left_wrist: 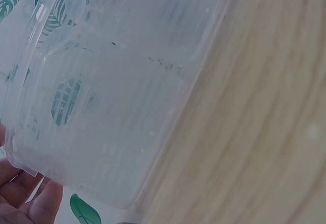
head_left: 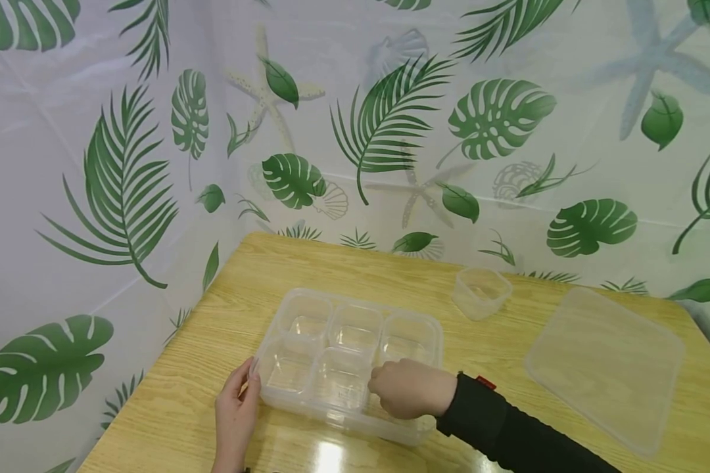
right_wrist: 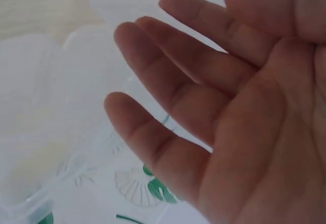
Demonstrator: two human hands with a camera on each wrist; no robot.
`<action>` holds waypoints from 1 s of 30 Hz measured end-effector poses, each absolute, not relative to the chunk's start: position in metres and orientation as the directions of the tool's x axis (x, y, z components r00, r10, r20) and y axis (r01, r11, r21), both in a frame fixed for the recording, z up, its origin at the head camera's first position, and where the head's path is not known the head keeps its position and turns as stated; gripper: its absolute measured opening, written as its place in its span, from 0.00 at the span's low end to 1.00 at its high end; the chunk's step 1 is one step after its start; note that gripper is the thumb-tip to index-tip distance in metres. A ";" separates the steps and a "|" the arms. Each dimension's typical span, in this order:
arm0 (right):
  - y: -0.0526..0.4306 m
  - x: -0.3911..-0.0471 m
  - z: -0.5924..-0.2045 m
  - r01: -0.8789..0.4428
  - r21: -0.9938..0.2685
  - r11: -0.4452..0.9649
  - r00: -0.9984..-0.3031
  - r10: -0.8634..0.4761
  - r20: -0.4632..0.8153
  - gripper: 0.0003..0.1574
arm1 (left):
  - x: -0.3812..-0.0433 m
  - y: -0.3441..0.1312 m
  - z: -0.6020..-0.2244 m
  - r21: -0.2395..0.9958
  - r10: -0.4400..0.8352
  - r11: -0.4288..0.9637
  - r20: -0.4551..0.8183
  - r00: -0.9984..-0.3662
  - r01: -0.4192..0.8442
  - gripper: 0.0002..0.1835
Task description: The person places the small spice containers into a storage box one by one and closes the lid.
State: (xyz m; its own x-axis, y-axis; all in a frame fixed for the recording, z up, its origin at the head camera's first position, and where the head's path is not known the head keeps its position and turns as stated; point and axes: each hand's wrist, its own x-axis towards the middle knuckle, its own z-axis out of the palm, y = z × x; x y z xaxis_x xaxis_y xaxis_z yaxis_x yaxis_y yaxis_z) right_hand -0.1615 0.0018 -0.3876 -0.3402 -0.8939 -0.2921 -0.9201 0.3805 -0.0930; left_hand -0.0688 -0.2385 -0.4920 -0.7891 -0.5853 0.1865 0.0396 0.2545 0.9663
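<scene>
Box (head_left: 307, 406) sits on desk (head_left: 177, 407). Left grip (head_left: 236, 410) holds its left edge; right grip (head_left: 409, 389), over its front-right part, seems empty, fingers loosely bent. Suggest: left steadies, right works straight down, no tilting.

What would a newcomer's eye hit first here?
Probably the white backdrop printed with green leaves, filling the head view's upper part. Next, the clear plastic divided container on the yellowish wooden table, its left side gripped by the left hand, the right hand over its front-right part. Beyond it, right, stands a small clear plastic tub.
</scene>
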 end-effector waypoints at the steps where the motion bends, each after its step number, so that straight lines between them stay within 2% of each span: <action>1: 0.004 -0.164 -0.386 -0.919 -0.114 0.378 -0.339 -0.903 -0.266 0.04 | -0.069 -0.239 -0.492 0.966 -0.587 0.255 0.186 -0.788 0.038 0.17; 5: 0.013 -0.177 -0.376 -0.918 -0.169 0.358 -0.344 -0.933 -0.107 0.05 | -0.069 -0.239 -0.492 0.967 -0.591 0.253 0.186 -0.785 0.038 0.16; 8: 0.023 -0.191 -0.369 -0.911 -0.169 0.377 -0.388 -0.921 0.033 0.13 | -0.070 -0.239 -0.492 0.967 -0.589 0.252 0.191 -0.785 0.045 0.16; 12: 0.040 -0.214 -0.369 -0.852 -0.183 0.491 -0.522 -0.827 0.209 0.25 | -0.071 -0.239 -0.493 0.967 -0.587 0.249 0.197 -0.785 0.056 0.16; 14: 0.051 -0.227 -0.371 -0.788 -0.235 0.570 -0.616 -0.743 0.263 0.29 | -0.071 -0.239 -0.493 0.967 -0.589 0.247 0.196 -0.784 0.057 0.16; 17: 0.069 -0.245 -0.376 -0.664 -0.336 0.668 -0.748 -0.599 0.285 0.32 | -0.071 -0.240 -0.493 0.967 -0.591 0.249 0.191 -0.784 0.048 0.16; 20: 0.087 -0.261 -0.384 -0.549 -0.414 0.726 -0.836 -0.481 0.265 0.35 | -0.071 -0.240 -0.493 0.967 -0.589 0.250 0.185 -0.787 0.040 0.16; 24: 0.109 -0.277 -0.398 -0.469 -0.424 0.774 -0.883 -0.397 0.251 0.39 | -0.070 -0.241 -0.492 0.969 -0.588 0.243 0.174 -0.790 0.033 0.16; 30: 0.130 -0.296 -0.419 -0.401 -0.358 0.843 -0.911 -0.325 0.254 0.47 | -0.069 -0.240 -0.491 0.975 -0.586 0.223 0.148 -0.797 0.017 0.17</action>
